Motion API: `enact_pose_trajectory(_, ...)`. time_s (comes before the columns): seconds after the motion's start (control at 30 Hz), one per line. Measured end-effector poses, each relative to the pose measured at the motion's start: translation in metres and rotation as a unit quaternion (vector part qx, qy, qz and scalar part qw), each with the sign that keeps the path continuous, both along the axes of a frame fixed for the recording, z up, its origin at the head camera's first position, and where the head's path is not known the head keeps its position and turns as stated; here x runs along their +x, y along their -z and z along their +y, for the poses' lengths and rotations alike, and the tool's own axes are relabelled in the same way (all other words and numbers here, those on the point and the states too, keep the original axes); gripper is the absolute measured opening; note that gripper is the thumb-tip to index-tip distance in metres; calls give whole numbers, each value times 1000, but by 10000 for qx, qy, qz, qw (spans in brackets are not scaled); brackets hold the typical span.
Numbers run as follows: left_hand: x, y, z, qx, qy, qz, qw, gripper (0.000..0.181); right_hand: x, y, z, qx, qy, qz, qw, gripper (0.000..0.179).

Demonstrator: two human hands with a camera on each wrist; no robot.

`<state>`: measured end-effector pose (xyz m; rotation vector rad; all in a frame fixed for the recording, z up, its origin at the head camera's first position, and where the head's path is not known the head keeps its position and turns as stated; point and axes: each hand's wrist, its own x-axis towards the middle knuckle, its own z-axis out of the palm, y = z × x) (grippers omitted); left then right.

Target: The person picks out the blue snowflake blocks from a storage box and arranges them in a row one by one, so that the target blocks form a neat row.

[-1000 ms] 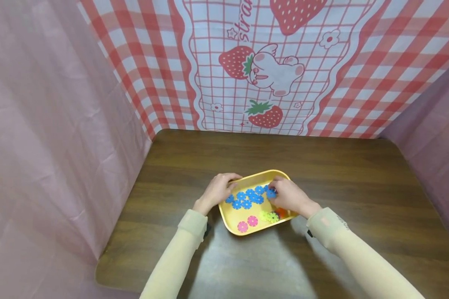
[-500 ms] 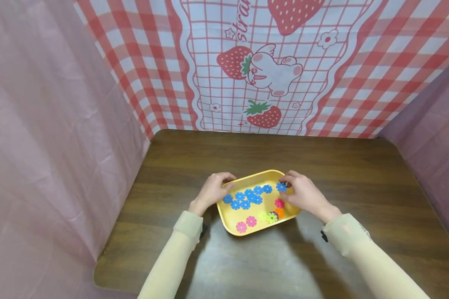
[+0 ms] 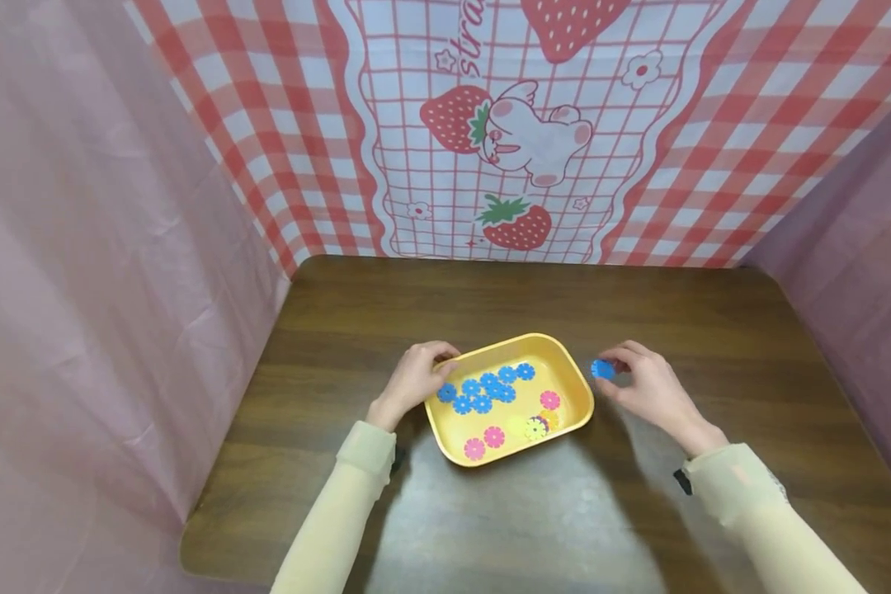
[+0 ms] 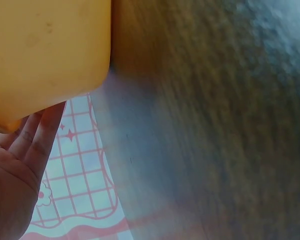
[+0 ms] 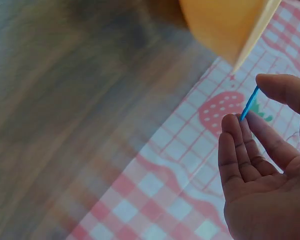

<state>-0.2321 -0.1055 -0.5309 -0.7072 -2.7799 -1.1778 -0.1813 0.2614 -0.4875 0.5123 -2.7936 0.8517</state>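
Blue is the disc the right hand pinches; the left hand grips the yellow tray.

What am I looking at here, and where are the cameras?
No machine here: it's a person's own bare left hand and right hand! One camera sits on the head, looking down; each wrist wears another, watching that hand. On the brown table is a yellow tray, holding blue flowers, pink flowers and some others. The left hand grips the tray's edge. The right hand pinches one blue flower in its fingers, past the tray. The right wrist picture shows it edge-on, so it looks thin.
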Motion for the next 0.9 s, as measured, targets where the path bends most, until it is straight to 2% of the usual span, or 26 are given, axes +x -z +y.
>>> enact_pose_trajectory(0.17, 0, 0, -1, -12, -23, -34, 10000, 13, 5, 14, 16, 6, 109, 324, 9994, 29)
enact_pose_trajectory(0.33, -1, 1, 0, 30, -28, 16, 10000, 13, 11, 31, 23, 67, 117, 334, 9994, 27)
enact_pose_trajectory(0.47, -2, 3, 0, 58, 11, 110, 9999, 13, 16, 42, 25, 139, 197, 161, 9996, 26)
enact_pose_trajectory(0.6, -2, 3, -1, 23, 21, 128, 9999, 12, 19, 50, 27, 223, 235, -186, 9993, 26)
enact_pose_trajectory(0.73, -1, 4, -2, 9, 27, 159, 9999, 12, 20, 55, 26, 307, 231, -492, 9981, 27)
enact_pose_trajectory(0.9, -1, 3, 0, 32, 46, 178, 9998, 12, 21, 57, 25, 323, 211, -578, 9976, 28)
